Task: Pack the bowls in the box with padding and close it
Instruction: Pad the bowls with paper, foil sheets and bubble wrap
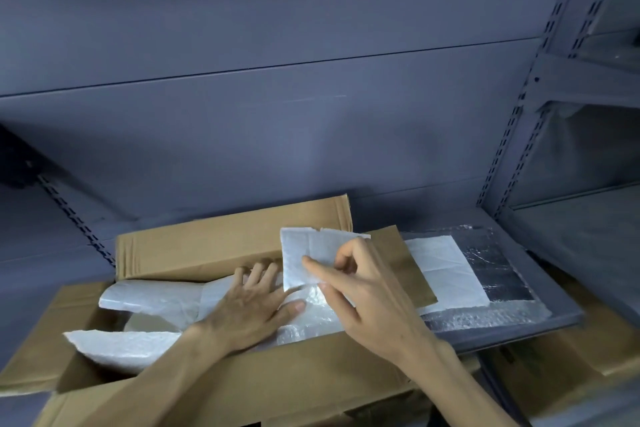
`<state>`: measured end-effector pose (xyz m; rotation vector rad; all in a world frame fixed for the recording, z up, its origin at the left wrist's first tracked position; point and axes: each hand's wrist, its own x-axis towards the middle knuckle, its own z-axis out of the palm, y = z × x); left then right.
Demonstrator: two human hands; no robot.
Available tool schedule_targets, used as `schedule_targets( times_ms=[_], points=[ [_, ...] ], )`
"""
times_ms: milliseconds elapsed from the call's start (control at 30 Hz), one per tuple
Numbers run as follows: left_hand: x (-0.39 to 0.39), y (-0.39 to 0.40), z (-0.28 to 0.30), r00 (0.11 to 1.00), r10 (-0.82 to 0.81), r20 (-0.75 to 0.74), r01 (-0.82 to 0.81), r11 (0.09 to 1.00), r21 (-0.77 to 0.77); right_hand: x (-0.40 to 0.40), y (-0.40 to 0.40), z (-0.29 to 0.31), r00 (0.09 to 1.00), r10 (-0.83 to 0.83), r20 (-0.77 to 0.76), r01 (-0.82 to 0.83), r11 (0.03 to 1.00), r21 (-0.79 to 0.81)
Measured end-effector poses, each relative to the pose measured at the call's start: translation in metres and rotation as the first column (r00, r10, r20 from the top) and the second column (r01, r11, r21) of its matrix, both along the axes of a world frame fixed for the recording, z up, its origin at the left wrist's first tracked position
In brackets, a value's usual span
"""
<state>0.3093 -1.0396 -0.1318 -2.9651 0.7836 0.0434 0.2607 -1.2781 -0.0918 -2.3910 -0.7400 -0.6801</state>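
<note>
At lower centre, the open box is lined with foam padding. The padding is pressed flat by the left hand, fingers straight; a foam sheet is pinched by the right hand, presumably for layering. No bowl is identifiable.

Open box mouth crowded with white foam sheets and bubble wrap, far flap standing upright behind it, right flap lying out over the shelf, foam and foil sheets covering the shelf's right side, shelf upright at the right edge, open air above the box
</note>
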Motion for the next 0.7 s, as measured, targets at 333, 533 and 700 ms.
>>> schedule_targets(
  times_ms=[333, 533, 700],
  points=[
    [0.003, 0.010, -0.012, 0.999, 0.051, -0.015, -0.053, 0.966, -0.254, 0.003, 0.014, -0.022, 0.963, 0.070, -0.261, -0.130, 0.967, -0.219],
    [0.011, 0.012, 0.002, 0.944, 0.236, -0.229, -0.326, 0.590, -0.739, 0.003, 0.017, -0.028, 0.927, 0.047, -0.372, -0.150, 0.956, -0.251],
    [0.005, 0.010, 0.015, 0.951, 0.309, 0.015, -0.155, 0.519, -0.841, 0.003, 0.017, -0.027, 0.885, 0.035, -0.464, -0.205, 0.925, -0.321]
  ],
)
